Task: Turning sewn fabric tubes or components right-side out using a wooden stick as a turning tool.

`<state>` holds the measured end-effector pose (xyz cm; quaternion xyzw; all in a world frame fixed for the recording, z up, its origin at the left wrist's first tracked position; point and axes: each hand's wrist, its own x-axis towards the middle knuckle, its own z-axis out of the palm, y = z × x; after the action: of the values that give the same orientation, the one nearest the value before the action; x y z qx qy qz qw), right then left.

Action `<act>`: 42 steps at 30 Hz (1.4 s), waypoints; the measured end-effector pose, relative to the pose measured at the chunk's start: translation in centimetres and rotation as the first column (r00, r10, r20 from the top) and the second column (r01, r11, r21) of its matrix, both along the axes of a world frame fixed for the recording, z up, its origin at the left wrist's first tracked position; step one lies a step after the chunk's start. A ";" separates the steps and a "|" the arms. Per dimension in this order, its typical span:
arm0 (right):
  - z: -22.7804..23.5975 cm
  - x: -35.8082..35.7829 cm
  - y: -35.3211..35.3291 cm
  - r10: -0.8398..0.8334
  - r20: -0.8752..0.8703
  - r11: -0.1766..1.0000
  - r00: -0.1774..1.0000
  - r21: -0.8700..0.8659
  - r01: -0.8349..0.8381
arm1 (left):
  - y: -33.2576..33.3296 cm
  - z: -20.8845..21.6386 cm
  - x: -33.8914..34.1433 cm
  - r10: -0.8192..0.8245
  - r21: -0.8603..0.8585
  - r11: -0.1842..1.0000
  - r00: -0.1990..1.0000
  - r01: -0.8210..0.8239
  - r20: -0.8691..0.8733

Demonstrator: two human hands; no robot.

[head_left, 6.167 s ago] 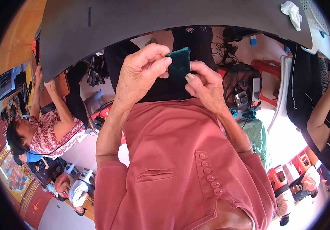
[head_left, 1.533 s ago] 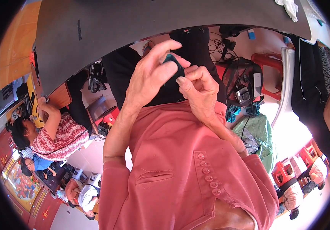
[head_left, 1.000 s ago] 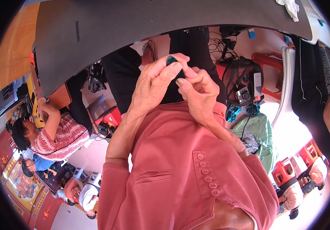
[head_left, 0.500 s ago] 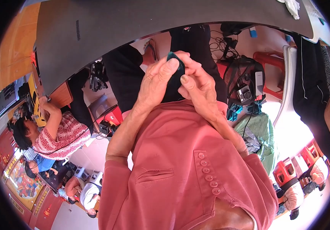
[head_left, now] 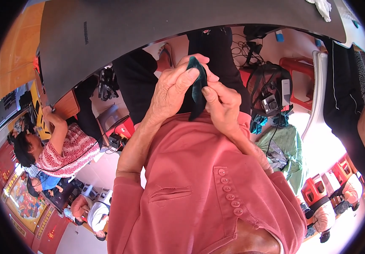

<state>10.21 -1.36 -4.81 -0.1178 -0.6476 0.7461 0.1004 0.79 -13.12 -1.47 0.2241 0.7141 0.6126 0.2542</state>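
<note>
A narrow piece of dark green cloth [head_left: 198,91] with a velvety sheen hangs between my hands, above my lap. Its pointed upper end shows over my left thumb, and its lower end tapers down toward my pink shirt [head_left: 208,169]. My left hand [head_left: 172,86] pinches the upper part between thumb and fingers. Closed on the right edge of the cloth, my right hand [head_left: 224,101] has its thumb against it near the middle. The fingertips behind the cloth are partly hidden.
A dark tabletop [head_left: 148,19] curves across the far side, with white crumpled stuff [head_left: 323,9] at its right. To the right are a black mesh bag [head_left: 271,89], a red stool [head_left: 303,80] and a green sack [head_left: 288,154]. A co-worker in a patterned shirt [head_left: 70,150] sits left.
The cloth now shows much more of its length, its lower end hanging free below my fingers. My right hand has turned and shifted slightly down and right. My left hand has barely moved.
</note>
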 end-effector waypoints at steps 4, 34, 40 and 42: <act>-1.5 -0.5 1.1 0.282 -0.044 0.620 0.958 -0.754 -0.217 | 0.0 0.6 -0.3 -0.017 -0.068 0.998 0.999 0.019 0.033; -0.1 -0.8 0.5 0.220 0.137 0.801 0.966 -0.591 -0.099 | -0.2 0.4 -1.4 0.018 0.034 0.999 0.999 -0.019 0.027; -1.2 -0.9 0.8 0.208 0.053 0.727 0.977 -0.677 -0.118 | -0.5 0.3 -1.6 -0.049 0.038 0.998 0.984 0.043 0.172; -0.9 -0.9 0.4 0.187 0.056 0.747 0.981 -0.657 -0.105 | -1.1 -0.3 -2.3 -0.028 0.133 0.991 0.985 0.005 0.173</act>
<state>9.29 -1.00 -5.71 -0.1382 -0.3601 0.9216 -0.0437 -1.48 -14.20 -1.81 0.1917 0.6452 0.6736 0.3053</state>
